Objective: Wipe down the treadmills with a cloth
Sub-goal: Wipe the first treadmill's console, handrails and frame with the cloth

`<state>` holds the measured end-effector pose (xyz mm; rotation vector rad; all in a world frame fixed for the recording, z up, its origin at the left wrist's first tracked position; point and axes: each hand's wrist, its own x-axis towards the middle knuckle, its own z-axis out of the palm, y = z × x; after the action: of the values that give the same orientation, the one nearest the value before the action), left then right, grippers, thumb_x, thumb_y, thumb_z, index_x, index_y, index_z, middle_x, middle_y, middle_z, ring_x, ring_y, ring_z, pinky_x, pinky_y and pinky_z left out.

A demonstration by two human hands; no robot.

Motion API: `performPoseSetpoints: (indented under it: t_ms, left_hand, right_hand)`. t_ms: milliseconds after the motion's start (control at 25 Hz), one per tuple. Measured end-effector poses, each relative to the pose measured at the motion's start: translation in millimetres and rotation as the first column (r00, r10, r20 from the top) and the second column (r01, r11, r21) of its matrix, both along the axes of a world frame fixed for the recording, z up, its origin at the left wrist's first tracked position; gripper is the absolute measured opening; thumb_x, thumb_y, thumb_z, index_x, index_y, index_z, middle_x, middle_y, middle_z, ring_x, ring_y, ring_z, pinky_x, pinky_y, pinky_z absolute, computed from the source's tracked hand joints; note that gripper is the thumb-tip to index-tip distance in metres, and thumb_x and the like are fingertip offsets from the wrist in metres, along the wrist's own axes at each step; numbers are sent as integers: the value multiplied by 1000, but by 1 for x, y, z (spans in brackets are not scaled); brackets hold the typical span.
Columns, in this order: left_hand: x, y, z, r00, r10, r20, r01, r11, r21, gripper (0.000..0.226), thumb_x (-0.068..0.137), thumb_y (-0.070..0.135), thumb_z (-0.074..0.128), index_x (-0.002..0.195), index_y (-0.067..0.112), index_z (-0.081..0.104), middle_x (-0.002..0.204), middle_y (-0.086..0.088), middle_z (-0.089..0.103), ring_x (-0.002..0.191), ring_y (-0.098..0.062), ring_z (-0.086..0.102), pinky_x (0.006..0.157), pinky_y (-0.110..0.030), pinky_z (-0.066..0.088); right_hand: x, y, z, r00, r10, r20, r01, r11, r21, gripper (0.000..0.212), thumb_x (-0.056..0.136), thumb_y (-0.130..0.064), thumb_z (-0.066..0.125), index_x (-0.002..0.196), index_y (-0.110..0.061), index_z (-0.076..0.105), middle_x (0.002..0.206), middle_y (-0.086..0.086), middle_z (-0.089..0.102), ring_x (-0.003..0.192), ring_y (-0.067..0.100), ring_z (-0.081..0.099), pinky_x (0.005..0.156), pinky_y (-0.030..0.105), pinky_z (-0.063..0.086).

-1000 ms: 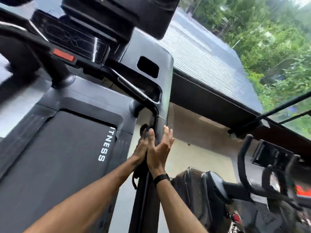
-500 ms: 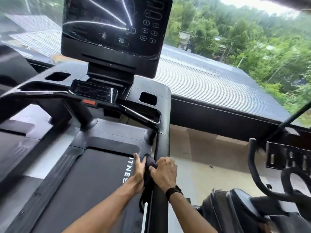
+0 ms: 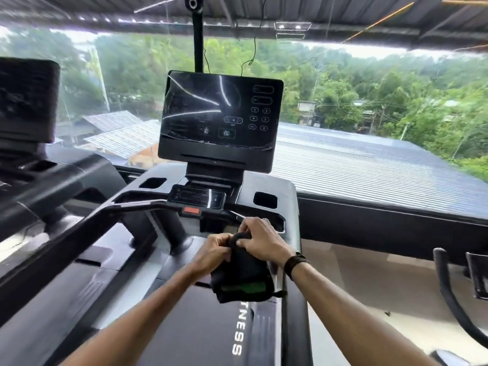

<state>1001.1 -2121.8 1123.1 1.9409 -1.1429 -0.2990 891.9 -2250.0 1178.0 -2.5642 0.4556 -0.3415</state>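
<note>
Treadmill (image 3: 184, 326) fills view; console screen (image 3: 220, 120) streaked, apparently unwiped. No telling which surfaces are done. Dark cloth (image 3: 241, 278) hangs above the belt, off every surface, pinched by left hand (image 3: 211, 253) and right hand (image 3: 260, 240): likely refolding.

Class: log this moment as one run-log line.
left hand: grips dark cloth | right hand: grips cloth | black treadmill: untouched
</note>
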Motion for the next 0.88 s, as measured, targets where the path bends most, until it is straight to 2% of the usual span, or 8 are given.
performPoseSetpoints:
  t_ms: [80, 240, 360, 440, 520, 640, 800, 880]
  left_hand:
    - [11, 28, 20, 978, 46, 204, -68, 992, 102, 28, 56, 30, 57, 83, 27, 65, 69, 9, 64, 73, -17, 58, 70, -34, 45]
    - [56, 95, 47, 975, 126, 181, -153, 978, 141, 8, 68, 37, 59, 75, 35, 56, 69, 6, 62, 72, -20, 61, 68, -39, 50]
    - [75, 129, 73, 964, 184, 193, -208, 972, 109, 19, 70, 47, 65, 64, 31, 56, 64, 8, 60, 62, -11, 57, 66, -36, 48]
    - [82, 152, 99, 961, 171, 217, -196, 975, 104, 26, 68, 52, 68, 64, 28, 59, 62, 10, 61, 59, -6, 56, 62, -32, 46]
    - [86, 171, 123, 967, 149, 206, -174, 979, 108, 24, 72, 44, 77, 68, 25, 64, 65, 8, 65, 58, -3, 57, 62, -30, 46]
    - [94, 195, 144, 973, 127, 195, -153, 980, 128, 21, 80, 20, 81, 66, 23, 65, 62, 9, 63, 56, 3, 56, 59, -17, 43]
    - [93, 223, 164, 995, 78, 64, -86, 988, 126, 20, 80, 2, 79, 72, 19, 70, 62, 8, 67, 57, -5, 62, 51, -13, 46]
    - [91, 238, 173, 998, 56, -13, -54, 990, 133, 11, 79, -4, 76, 84, 5, 70, 64, 2, 69, 56, -9, 65, 45, -19, 50]
  right_hand:
    - [16, 15, 21, 995, 46, 92, -46, 999, -4, 12, 80, -13, 72, 90, -13, 67, 85, 0, 64, 81, 17, 57, 68, 26, 39]
    - [47, 46, 54, 970, 100, 221, -97, 995, -23, 13, 80, -13, 75, 91, -14, 67, 83, -4, 62, 82, 14, 57, 70, 23, 37]
    - [64, 53, 75, 957, 105, 269, -105, 994, -14, 15, 80, -13, 75, 87, -21, 64, 88, 0, 66, 87, 17, 60, 70, 24, 40]
    - [72, 62, 83, 953, 97, 288, -102, 995, 2, 17, 81, -13, 76, 86, -24, 63, 89, 0, 66, 83, 13, 58, 64, 14, 39]
    - [77, 72, 90, 948, 101, 301, -111, 994, 17, 16, 82, -13, 76, 87, -22, 64, 87, -2, 64, 78, 6, 55, 58, 5, 35]
    - [84, 84, 100, 937, 139, 322, -142, 990, -14, 14, 82, -14, 77, 90, -14, 66, 89, -1, 66, 80, 9, 58, 60, 3, 35]
    - [91, 101, 113, 930, 171, 326, -166, 985, -45, 14, 82, -16, 77, 92, -13, 67, 89, 1, 68, 82, 13, 60, 60, 3, 37]
    - [93, 109, 118, 926, 190, 327, -182, 982, -54, 14, 82, -16, 77, 91, -15, 67, 89, 2, 69, 81, 13, 60, 60, 3, 37]
